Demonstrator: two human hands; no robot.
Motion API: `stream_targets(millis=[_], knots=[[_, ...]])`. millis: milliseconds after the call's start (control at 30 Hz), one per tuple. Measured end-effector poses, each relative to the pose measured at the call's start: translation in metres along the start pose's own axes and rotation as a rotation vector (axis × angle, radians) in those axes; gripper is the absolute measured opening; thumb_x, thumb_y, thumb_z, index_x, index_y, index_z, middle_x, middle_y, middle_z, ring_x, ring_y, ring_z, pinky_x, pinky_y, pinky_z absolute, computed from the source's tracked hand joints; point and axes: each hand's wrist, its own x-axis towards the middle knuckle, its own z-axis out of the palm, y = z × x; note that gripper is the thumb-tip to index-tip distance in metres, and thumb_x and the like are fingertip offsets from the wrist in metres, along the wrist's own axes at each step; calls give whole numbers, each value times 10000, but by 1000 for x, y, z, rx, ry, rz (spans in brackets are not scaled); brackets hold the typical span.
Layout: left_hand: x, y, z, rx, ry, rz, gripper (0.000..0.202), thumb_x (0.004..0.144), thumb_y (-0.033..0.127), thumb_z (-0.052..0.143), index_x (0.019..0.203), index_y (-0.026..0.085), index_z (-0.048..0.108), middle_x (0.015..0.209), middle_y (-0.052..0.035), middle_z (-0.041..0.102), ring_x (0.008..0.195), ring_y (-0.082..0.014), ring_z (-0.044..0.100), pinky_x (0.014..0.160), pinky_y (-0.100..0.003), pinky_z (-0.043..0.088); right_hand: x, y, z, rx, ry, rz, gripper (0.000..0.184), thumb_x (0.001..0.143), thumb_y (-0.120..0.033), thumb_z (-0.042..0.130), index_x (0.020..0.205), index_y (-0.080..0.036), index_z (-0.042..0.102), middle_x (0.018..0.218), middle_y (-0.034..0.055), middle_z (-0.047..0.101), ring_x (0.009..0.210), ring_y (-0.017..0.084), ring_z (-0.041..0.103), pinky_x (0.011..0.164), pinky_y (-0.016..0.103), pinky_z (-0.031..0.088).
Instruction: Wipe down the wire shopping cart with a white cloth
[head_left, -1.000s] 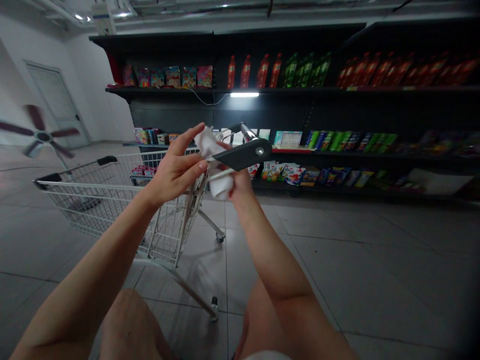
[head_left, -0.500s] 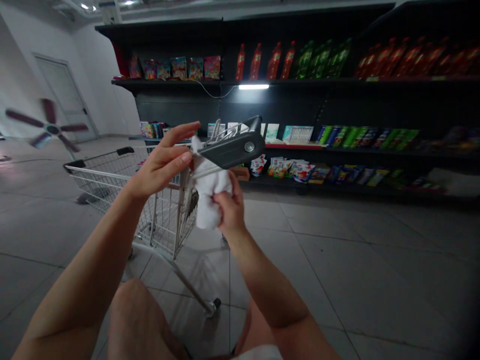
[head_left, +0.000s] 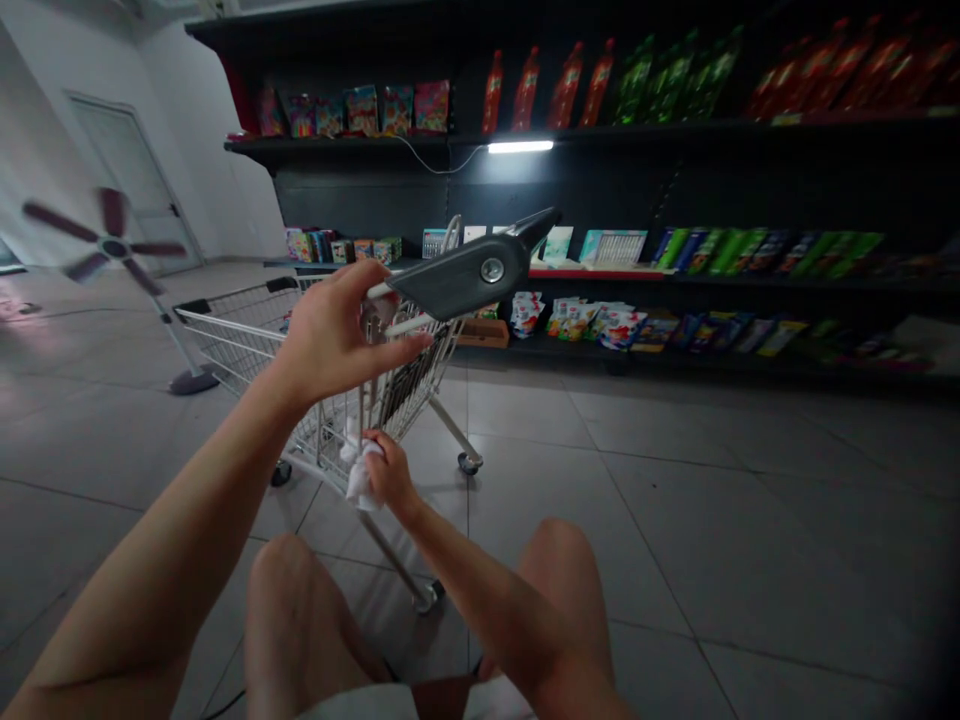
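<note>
Shopping cart stands on the tiled floor before us, its wire basket reaching off to the left. Just left of the basket's far end we see a standing fan. At the basket's near upper edge, our left hand reaches around two pale tubes, thumb stretched out beneath the lower one; its fingers are partly hidden, so we cannot tell whether they grip. Below, by the basket's near bottom corner, a white cloth sits against an upright, our right hand closed on it. Farther right juts the dark grey handle end; behind, shelving carries red bottles and green bottles.
</note>
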Motion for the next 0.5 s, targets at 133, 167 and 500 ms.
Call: stream_targets(millis=[133,167,500], knots=[[-2,2,9,28,75,-50,199,681,387,572,726,206,503,731,-14,567,681,-152,521,649,-314,441,-18,13,10,-34,21,-67,465,722,-116,434,1155,-230,560,1171,42,620,1106,190,563,991,347,443],[-2,0,10,13,79,-26,172,661,359,574,706,214,493,714,-9,559,665,-149,510,628,-312,434,-25,23,12,-68,-12,-63,499,703,-103,451,1174,-229,556,1193,51,611,1122,199,559,1005,359,437],[-5,-29,1,-228,168,243,175,563,163,637,681,189,511,613,52,454,527,-76,354,480,-264,301,0,-38,-48,-5,281,-292,398,736,-120,388,1044,-187,630,1017,59,650,988,179,604,909,339,499]])
